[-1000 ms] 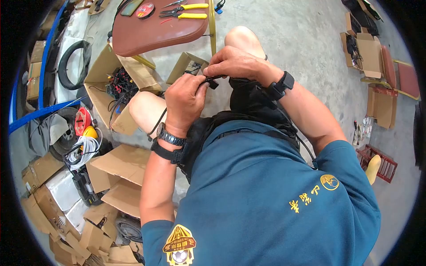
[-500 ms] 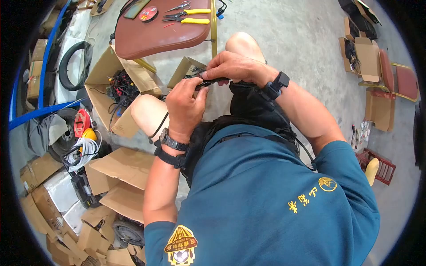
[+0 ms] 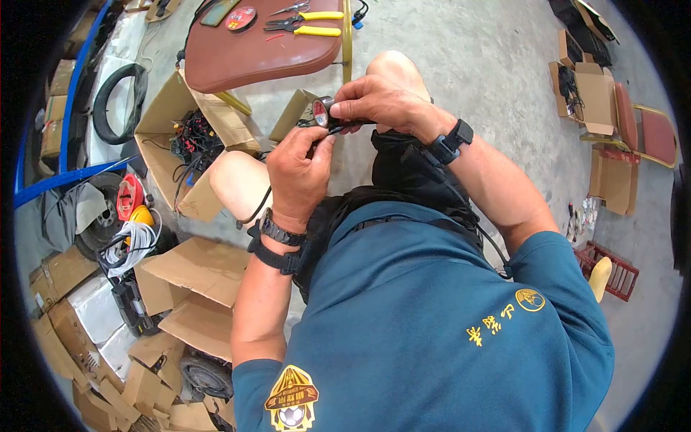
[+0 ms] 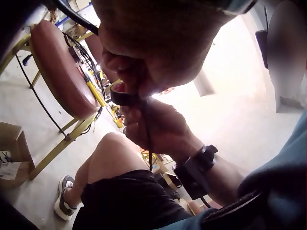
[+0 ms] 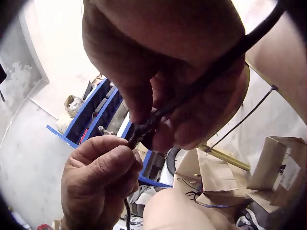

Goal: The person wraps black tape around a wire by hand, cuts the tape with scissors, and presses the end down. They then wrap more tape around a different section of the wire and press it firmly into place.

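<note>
A person in a teal shirt faces the chair, which has a brown padded seat on a yellow metal frame. To the left of the chair, on the person's side, stands the large box, of cardboard, with tangled wires inside. Farther left of the chair lies the tyre, black and ring-shaped. The small box, also cardboard, stands just off the chair's near edge, partly hidden by the hands. Both hands are raised on the person's side of the chair, well clear of its seat. The right hand has its grip clamped on the tape, thumb against the roll; the left hand has its grip clamped on the cable, pinched between thumb and fingers. The cable, black, runs from the left fingertips to the right hand, between chair and person. On the right half of the chair's seat lie the pliers, yellow-handled, and the scissors; nearer the seat's middle lies the red reel. The tape, a dark roll with a reddish core, is likewise between chair and person. The red strip, thin and short, lies on the chair's seat, near the pliers.
</note>
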Tool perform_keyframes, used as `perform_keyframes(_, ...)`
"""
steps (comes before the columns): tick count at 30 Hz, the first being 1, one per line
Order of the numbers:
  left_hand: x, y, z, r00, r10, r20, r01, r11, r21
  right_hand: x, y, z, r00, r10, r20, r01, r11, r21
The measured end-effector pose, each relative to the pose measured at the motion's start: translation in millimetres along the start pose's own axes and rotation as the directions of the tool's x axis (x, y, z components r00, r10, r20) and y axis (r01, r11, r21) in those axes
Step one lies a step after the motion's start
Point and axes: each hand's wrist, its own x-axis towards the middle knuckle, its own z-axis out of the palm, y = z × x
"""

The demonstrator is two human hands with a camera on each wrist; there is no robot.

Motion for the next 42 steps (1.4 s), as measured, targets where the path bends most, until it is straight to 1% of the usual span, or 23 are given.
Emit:
perform_keyframes(4, 1.3, 1.1, -1.3, 1.0, -0.015, -0.002, 0.015, 1.0, -0.013, -4.8, -6.5, 1.2, 0.998, -0.046, -0.034, 0.045, 0.999, -0.02)
perform_keyframes(6, 1.9, 1.0, -2.4, 1.0, -0.018, 0.003, 0.018, 1.0, -0.014, -3.7, -1.9, -1.0, 0.995, -0.099, -0.033, 0.098, 0.995, -0.03)
perform_keyframes(9, 0.2, -2.8, -1.9, 0.988, -0.153, 0.026, 0.155, 0.982, -0.108, -5.0, 1.7, -3.5, 0.984, -0.177, -0.029, 0.175, 0.983, -0.056)
perform_keyframes(13, 3.8, -7.3, -3.2, 0.962, -0.262, 0.082, 0.274, 0.937, -0.216, -5.9, 11.2, -3.0, 0.952, -0.303, -0.03, 0.303, 0.953, -0.025)
perform_keyframes(15, 5.9, -10.4, -0.5, 0.951, -0.297, 0.083, 0.308, 0.909, -0.28, -13.0, 13.8, -4.6, 0.912, -0.407, -0.05, 0.38, 0.884, -0.272)
perform_keyframes(16, 6.5, -11.9, -2.9, 0.947, -0.296, 0.122, 0.315, 0.928, -0.2, -13.8, 17.1, -6.1, 0.881, -0.471, -0.055, 0.41, 0.814, -0.412)
perform_keyframes(18, 12.2, -5.4, -7.3, 0.952, -0.241, 0.188, 0.26, 0.962, -0.082, -27.0, 6.5, -0.7, 0.793, -0.609, -0.02, 0.481, 0.645, -0.594)
perform_keyframes(19, 14.0, -6.2, -7.6, 0.957, -0.199, 0.209, 0.22, 0.972, -0.084, -24.5, 17.4, -0.4, 0.761, -0.649, -0.014, 0.53, 0.633, -0.564)
perform_keyframes(20, 16.8, -8.3, -9.9, 0.927, -0.239, 0.29, 0.278, 0.956, -0.1, -20.9, 26.8, -2.0, 0.724, -0.69, -0.001, 0.581, 0.61, -0.539)
perform_keyframes(21, 18.7, -13.3, -11.5, 0.885, -0.286, 0.366, 0.327, 0.944, -0.052, -27.7, 24.4, 2.5, 0.74, -0.673, -0.01, 0.592, 0.658, -0.465)
perform_keyframes(22, 17.7, -18.1, -9.8, 0.885, -0.281, 0.37, 0.336, 0.938, -0.091, -31.4, 25.2, 4.7, 0.74, -0.672, -0.015, 0.576, 0.646, -0.501)
perform_keyframes(23, 18.9, -24.8, -7.8, 0.901, -0.218, 0.375, 0.274, 0.956, -0.104, -34.2, 23.0, 7.6, 0.72, -0.694, -0.001, 0.605, 0.629, -0.489)
perform_keyframes(24, 18.3, -31.8, -5.3, 0.888, -0.237, 0.394, 0.308, 0.943, -0.127, -43.0, 14.8, 12.6, 0.723, -0.69, 0.007, 0.602, 0.626, -0.496)
perform_keyframes(25, 22.4, -18.6, -9.3, 0.891, -0.259, 0.374, 0.325, 0.937, -0.126, -44.9, 17.7, 13.7, 0.733, -0.68, 0.008, 0.607, 0.65, -0.457)
perform_keyframes(26, 21.9, -24.2, -6.9, 0.865, -0.321, 0.385, 0.407, 0.898, -0.165, -50.1, 13.6, 16.7, 0.756, -0.655, 0.007, 0.587, 0.672, -0.451)
perform_keyframes(28, 23.1, -22.1, -6.5, 0.885, -0.286, 0.369, 0.376, 0.904, -0.202, -56.6, 11.6, 22.0, 0.763, -0.646, -0.013, 0.583, 0.696, -0.418)
perform_keyframes(30, 24.4, -5.3, -9.4, 0.906, -0.258, 0.335, 0.301, 0.95, -0.085, -61.9, 16.6, 25.2, 0.77, -0.636, -0.05, 0.57, 0.721, -0.393)
perform_keyframes(31, 22.8, 0.6, -10.0, 0.914, -0.25, 0.321, 0.271, 0.962, -0.023, -63.3, 18.3, 24.8, 0.781, -0.62, -0.067, 0.546, 0.732, -0.406)
perform_keyframes(34, 14.5, -5.1, -3.1, 0.959, -0.079, 0.271, 0.08, 0.997, 0.008, -75.7, 9.0, 26.7, 0.831, -0.54, -0.136, 0.436, 0.783, -0.444)
perform_keyframes(35, 13.3, -4.0, -2.6, 0.957, -0.075, 0.28, 0.077, 0.997, 0.004, -73.3, 10.5, 23.3, 0.867, -0.481, -0.133, 0.397, 0.827, -0.398)
perform_keyframes(37, 10.7, 0.2, -2.7, 0.952, -0.069, 0.299, 0.073, 0.997, -0.002, -64.9, 14.0, 16.5, 0.927, -0.355, -0.118, 0.307, 0.902, -0.304)
perform_keyframes(40, 8.4, 1.4, -1.3, 0.956, -0.048, 0.29, 0.052, 0.999, -0.008, -61.8, 3.3, 16.1, 0.897, -0.441, 0.007, 0.437, 0.888, -0.145)
perform_keyframes(42, 7.9, 1.9, -2.3, 0.948, -0.082, 0.308, 0.089, 0.996, -0.01, -60.2, -5.8, 16.8, 0.895, -0.434, 0.105, 0.446, 0.865, -0.228)
